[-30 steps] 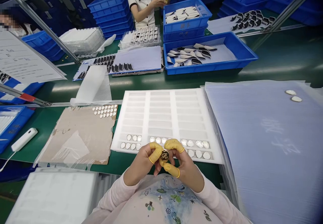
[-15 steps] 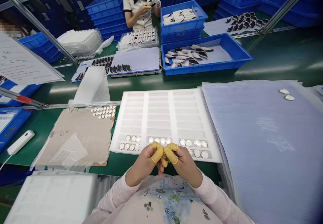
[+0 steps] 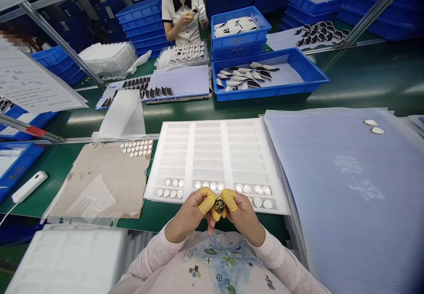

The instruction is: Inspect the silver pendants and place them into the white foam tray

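Between my two hands, just over the near edge of the white compartment tray (image 3: 191,157), is a small round dark badge (image 3: 219,205) with a gold letter R facing up. My left hand (image 3: 194,208) pinches its left side with thumb and fingers in yellow finger cots. On the other side my right hand (image 3: 241,209) pinches it the same way. Rows of round white pieces (image 3: 210,185) with metal-coloured rims lie in the tray's nearest compartments. Part of the front row is hidden behind my hands.
A cardboard sheet (image 3: 96,166) with several similar round pieces lies to the left, near a white plugged-in device (image 3: 29,187). Two pieces rest on the bluish sheet stack (image 3: 318,161) at right. Blue bins (image 3: 311,80) and a co-worker (image 3: 182,16) are across the bench.
The badge has been turned so its gold R face shows between my fingers; before, it was mostly covered. My thumbs have moved slightly apart. The co-worker's hands have shifted a little.
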A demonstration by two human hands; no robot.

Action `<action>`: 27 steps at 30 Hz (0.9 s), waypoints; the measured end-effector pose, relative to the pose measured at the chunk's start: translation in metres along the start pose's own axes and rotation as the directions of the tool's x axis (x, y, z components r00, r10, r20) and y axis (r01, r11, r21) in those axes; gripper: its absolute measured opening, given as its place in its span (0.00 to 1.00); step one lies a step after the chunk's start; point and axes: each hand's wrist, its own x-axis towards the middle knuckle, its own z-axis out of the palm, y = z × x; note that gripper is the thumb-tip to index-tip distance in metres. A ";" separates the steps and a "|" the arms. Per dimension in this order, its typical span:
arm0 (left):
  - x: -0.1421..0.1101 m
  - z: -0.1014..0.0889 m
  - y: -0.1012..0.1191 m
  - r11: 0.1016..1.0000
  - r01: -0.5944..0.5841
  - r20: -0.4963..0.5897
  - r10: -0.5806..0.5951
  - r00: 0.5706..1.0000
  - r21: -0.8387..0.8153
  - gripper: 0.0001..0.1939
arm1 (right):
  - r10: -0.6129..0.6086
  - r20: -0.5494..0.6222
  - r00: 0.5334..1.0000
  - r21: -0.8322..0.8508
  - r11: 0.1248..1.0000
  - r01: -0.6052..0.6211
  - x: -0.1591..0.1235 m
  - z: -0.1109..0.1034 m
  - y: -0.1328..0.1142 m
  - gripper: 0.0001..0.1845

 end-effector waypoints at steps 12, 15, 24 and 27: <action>0.002 0.002 -0.008 0.998 -0.064 -0.068 0.066 0.996 0.023 0.21 | -0.009 0.060 0.998 -0.070 0.997 0.013 -0.008 -0.003 -0.009 0.20; 0.004 0.006 -0.006 0.997 -0.074 -0.101 0.074 0.992 0.006 0.22 | -0.033 0.095 0.995 -0.010 0.999 0.034 -0.010 -0.006 -0.007 0.22; 0.004 0.012 -0.005 0.994 -0.097 -0.122 0.102 0.987 0.048 0.24 | -0.094 -0.012 0.995 -0.052 0.994 0.094 -0.010 -0.009 0.007 0.27; 0.000 -0.010 -0.004 0.931 -0.049 -0.198 0.128 0.972 0.363 0.24 | -0.110 0.016 0.994 -0.040 0.993 0.110 -0.014 -0.011 0.007 0.25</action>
